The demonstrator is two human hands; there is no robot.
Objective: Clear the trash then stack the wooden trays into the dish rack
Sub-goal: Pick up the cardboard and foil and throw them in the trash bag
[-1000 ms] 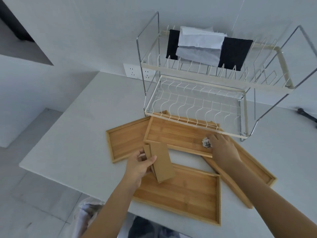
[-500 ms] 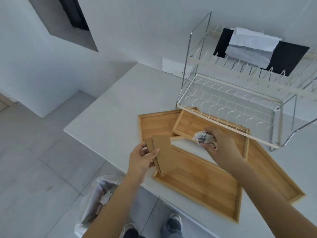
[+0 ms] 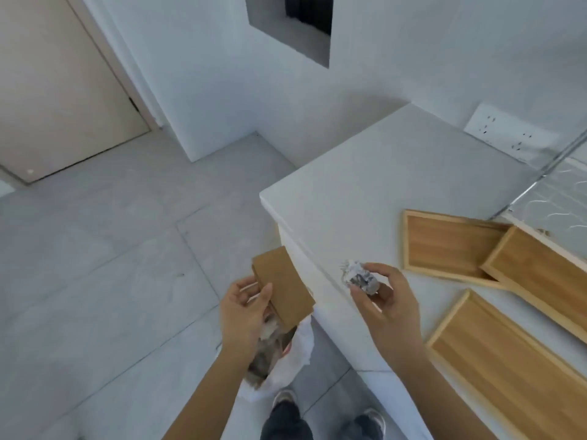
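Left hand (image 3: 243,315) grips brown cardboard (image 3: 282,285) above white-lined trash bin (image 3: 279,360) holding scraps. Right hand (image 3: 387,308) pinches crumpled paper wad (image 3: 360,277). Empty wooden trays (image 3: 451,246) on counter (image 3: 381,185), right of it.

The white desk (image 3: 397,185) carries three wooden trays: one (image 3: 444,246) near the back, a second (image 3: 546,274) overlapping its right edge, a third (image 3: 508,369) nearer the front. The dish rack (image 3: 559,198) stands behind them.
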